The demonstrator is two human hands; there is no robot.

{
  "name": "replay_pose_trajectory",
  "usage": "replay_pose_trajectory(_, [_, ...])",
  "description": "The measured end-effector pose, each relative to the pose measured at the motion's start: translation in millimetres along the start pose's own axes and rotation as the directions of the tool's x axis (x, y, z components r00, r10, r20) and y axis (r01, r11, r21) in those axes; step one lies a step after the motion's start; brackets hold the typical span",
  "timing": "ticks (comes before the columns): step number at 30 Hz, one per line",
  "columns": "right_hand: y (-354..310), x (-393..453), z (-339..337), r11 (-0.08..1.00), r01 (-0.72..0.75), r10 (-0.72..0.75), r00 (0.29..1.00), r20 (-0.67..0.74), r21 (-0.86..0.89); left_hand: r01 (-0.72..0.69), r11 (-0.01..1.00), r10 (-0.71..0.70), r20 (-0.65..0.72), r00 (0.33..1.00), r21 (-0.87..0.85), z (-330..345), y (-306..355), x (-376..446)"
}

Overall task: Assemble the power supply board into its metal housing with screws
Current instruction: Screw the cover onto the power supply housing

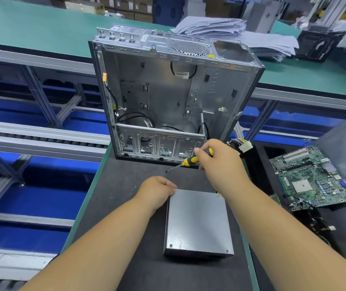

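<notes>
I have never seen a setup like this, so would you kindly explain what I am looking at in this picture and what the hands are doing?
There is no machine here: a person works with bare hands, and the one picture comes from a camera worn on their head, looking forward and down.

The right hand holds a yellow-and-black screwdriver, its tip pointing left and down, above the mat. The left hand grips the far left corner of a closed grey metal box, the power supply, which lies flat on the dark mat.

Behind it stands an open computer case, largely bare inside apart from some cables. To the right lies a green circuit board. A few small dark bits, perhaps screws, lie left of the left hand. Stacked papers sit on the green bench beyond.
</notes>
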State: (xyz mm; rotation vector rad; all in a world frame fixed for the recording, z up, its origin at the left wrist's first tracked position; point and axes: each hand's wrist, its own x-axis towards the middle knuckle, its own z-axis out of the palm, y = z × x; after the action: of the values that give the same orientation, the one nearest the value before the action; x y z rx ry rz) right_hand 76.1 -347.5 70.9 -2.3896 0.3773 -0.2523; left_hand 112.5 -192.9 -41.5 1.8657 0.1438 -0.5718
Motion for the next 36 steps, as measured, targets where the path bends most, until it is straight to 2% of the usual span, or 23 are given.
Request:
replay_pose_trajectory(2, [2, 0, 3, 0.989, -0.053, 0.053, 0.999, 0.000, 0.140, -0.012, 0.999, 0.013, 0.034, 0.999, -0.048, -9, -4, 2])
replay_pose_trajectory(3, [4, 1, 5, 0.973, -0.088, 0.089, 0.996, 0.006, 0.211, -0.028, 0.999, 0.028, 0.009, 1.000, -0.035, -16, -8, 5])
replay_pose_trajectory(5, [9, 2, 8, 0.938, -0.151, 0.151, 0.988, 0.027, 0.313, -0.075, 0.979, 0.099, -0.121, 0.988, 0.187, -33, -19, 15])
replay_pose_trajectory(7, [14, 2, 13, 0.919, -0.179, 0.178, 0.983, 0.035, 0.352, -0.072, 0.881, 0.192, -0.213, 0.958, 0.468, -49, -30, 21])
replay_pose_trajectory(11, [26, 0, 21, 0.907, -0.213, 0.206, 0.977, 0.060, 0.363, -0.057, 0.643, 0.315, -0.196, 0.929, 0.764, -64, -48, 35])
replay_pose_trajectory(13, [31, 0, 24, 0.907, -0.231, 0.219, 0.973, 0.074, 0.353, -0.070, 0.558, 0.366, -0.169, 0.915, 0.827, -64, -51, 41])
replay_pose_trajectory(19, [39, 2, 25, 0.892, -0.246, 0.236, 0.969, 0.073, 0.378, -0.125, 0.413, 0.453, -0.085, 0.887, 0.902, -62, -50, 48])
replay_pose_trajectory(22, [40, 1, 23, 0.883, -0.242, 0.242, 0.969, 0.052, 0.402, -0.133, 0.408, 0.446, -0.070, 0.892, 0.903, -60, -49, 47])
replay_pose_trajectory(24, [40, 1, 20, 0.873, -0.238, 0.246, 0.969, 0.037, 0.426, -0.155, 0.516, 0.438, -0.104, 0.893, 0.843, -58, -48, 45])
replay_pose_trajectory(25, [40, 0, 18, 0.872, -0.235, 0.245, 0.969, 0.032, 0.429, -0.173, 0.632, 0.414, -0.140, 0.900, 0.755, -57, -47, 42])
replay_pose_trajectory(27, [42, -2, 14, 0.873, -0.226, 0.235, 0.971, 0.033, 0.432, -0.159, 0.899, 0.270, -0.228, 0.936, 0.409, -54, -43, 36])
replay_pose_trajectory(28, [43, -4, 12, 0.872, -0.221, 0.229, 0.973, 0.035, 0.436, -0.133, 0.970, 0.184, -0.253, 0.950, 0.204, -52, -40, 32])
replay_pose_trajectory(30, [47, -8, 7, 0.876, -0.212, 0.214, 0.976, 0.045, 0.433, -0.104, 0.989, 0.076, -0.254, 0.964, -0.101, -49, -34, 22])
replay_pose_trajectory(32, [50, -14, 2, 0.881, -0.200, 0.197, 0.979, 0.052, 0.428, -0.101, 0.953, 0.038, -0.220, 0.975, -0.286, -46, -26, 12])
replay_pose_trajectory(36, [58, -24, -12, 0.862, -0.178, 0.177, 0.983, 0.047, 0.475, -0.089, 0.893, 0.056, -0.087, 0.995, -0.441, -34, -5, -10])
